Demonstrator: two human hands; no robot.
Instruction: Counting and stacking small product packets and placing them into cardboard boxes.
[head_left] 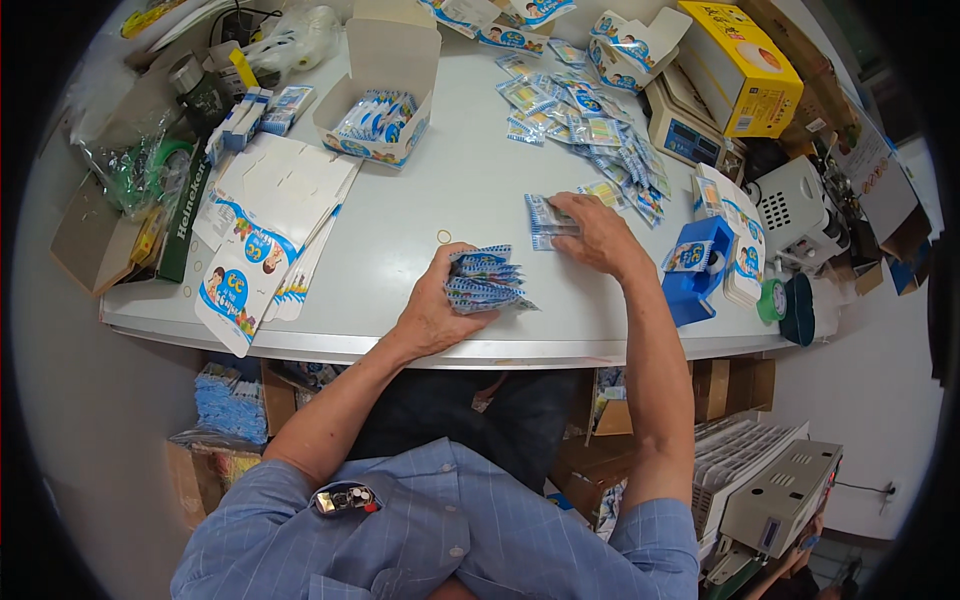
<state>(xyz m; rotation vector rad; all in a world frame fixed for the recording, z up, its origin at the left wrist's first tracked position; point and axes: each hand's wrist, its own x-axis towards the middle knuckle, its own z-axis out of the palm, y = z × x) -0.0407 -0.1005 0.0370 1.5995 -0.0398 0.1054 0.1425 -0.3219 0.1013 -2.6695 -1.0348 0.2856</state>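
My left hand point(436, 312) is wrapped round a stack of small blue-and-white sachets point(488, 282), their crimped edges fanned upward near the table's front edge. To its right, my right hand point(600, 236) has its fingers closed on the edge of a clear-and-blue sachet point(540, 222) lying on the table; more than one may lie there, I cannot tell. Beyond that hand spreads a loose heap of similar sachets point(590, 112). A white carton point(385, 140) with its lid up stands at the back left, sachets packed inside.
Flat printed cartons point(262, 220) are stacked on the left of the white table point(400, 220). A blue plastic bin point(690, 290) stands at the right, beside more flat cartons point(745, 240). A scale point(684, 125) and a yellow box point(745, 65) occupy the back right.
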